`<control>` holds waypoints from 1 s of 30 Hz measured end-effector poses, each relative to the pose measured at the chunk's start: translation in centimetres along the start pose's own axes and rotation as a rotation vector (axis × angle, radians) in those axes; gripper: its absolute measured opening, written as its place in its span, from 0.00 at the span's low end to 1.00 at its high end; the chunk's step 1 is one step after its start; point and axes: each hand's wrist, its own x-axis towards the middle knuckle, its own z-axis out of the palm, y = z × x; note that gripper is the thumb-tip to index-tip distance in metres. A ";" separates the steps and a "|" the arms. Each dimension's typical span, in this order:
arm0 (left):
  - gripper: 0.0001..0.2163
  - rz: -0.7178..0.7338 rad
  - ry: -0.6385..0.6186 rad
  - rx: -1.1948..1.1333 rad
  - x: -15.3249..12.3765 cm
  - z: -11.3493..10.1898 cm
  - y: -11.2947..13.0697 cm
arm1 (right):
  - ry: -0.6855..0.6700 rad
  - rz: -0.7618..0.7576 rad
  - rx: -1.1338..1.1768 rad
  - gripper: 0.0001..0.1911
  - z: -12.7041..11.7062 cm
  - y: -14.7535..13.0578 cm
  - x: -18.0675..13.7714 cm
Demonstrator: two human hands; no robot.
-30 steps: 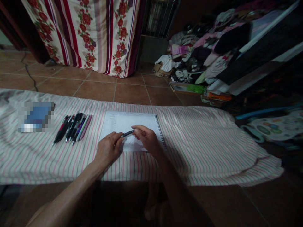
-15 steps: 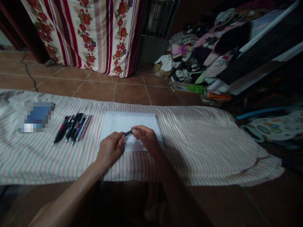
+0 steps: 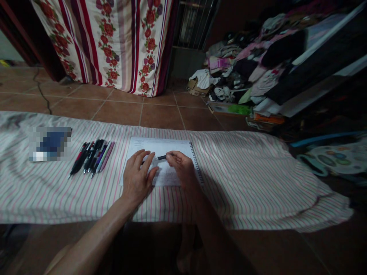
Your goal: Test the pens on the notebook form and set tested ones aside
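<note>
A spiral notebook [image 3: 172, 179] with writing on its page lies open under both hands. My right hand [image 3: 183, 168] pinches a dark pen [image 3: 162, 157] between thumb and fingers, its light tip pointing left, just above the page. My left hand [image 3: 139, 173] is over the notebook's left part, fingers spread and thumb apart from them, near the pen's tip but not gripping it. A small dark bit shows between the left fingers; I cannot make out what it is. Left of the notebook lies a row of several pens [image 3: 93, 156].
A striped cloth [image 3: 243, 175] covers the low surface. A blurred-out blue item [image 3: 53, 142] lies at its left. Beyond are the tiled floor [image 3: 160, 114], a floral curtain [image 3: 123, 49] and a heap of clothes [image 3: 241, 65]. A painted plastic piece [image 3: 335, 154] is at the right.
My left hand has let go of the pen's tip end and spread its fingers. The pen stays in my right hand. The view has shifted slightly.
</note>
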 end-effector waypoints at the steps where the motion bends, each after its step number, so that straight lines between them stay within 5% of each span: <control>1: 0.14 -0.003 0.024 -0.003 0.1 -0.1 0.2 | 0.004 -0.004 -0.015 0.15 0.0 0.0 0.0; 16: 0.12 -0.029 -0.188 0.119 -0.5 0.9 0.8 | -0.177 -0.069 0.020 0.15 -0.1 -0.8 -1.3; 24: 0.13 -0.081 -0.216 0.127 -0.2 0.3 1.2 | -0.058 0.172 0.162 0.17 0.2 -1.7 -1.7; 30: 0.13 -0.107 -0.225 0.100 -0.3 0.3 1.5 | -0.025 0.148 0.142 0.14 0.3 -1.6 -1.5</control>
